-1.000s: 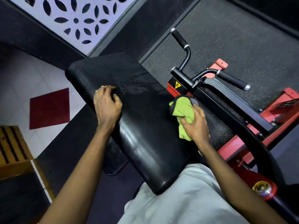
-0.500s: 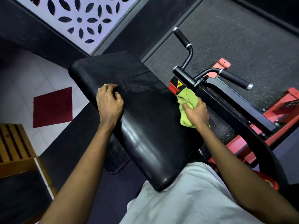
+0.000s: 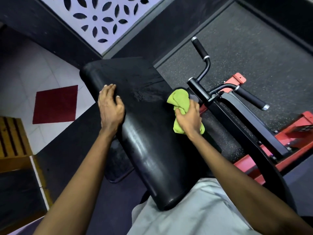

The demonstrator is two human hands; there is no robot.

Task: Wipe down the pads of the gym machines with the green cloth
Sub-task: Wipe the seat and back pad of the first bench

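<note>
A long black pad [image 3: 149,133] of a gym machine slopes away from me, shiny and with wet streaks near its far half. My right hand [image 3: 188,118] grips a bunched green cloth [image 3: 180,100] against the pad's right edge, close to the machine's black handle post. My left hand [image 3: 110,106] rests on the pad's left edge, fingers bent over the rim and thumb on top.
Two black handles [image 3: 200,50] [image 3: 250,98] stick out from the post on the right, above a black arm and a red frame [image 3: 277,143]. Speckled rubber flooring lies beyond. A red floor tile [image 3: 55,104] and a wooden box [image 3: 11,138] are at the left.
My right hand has slid the green cloth farther up the pad's right edge toward the handle post. My left hand stays on the left edge.
</note>
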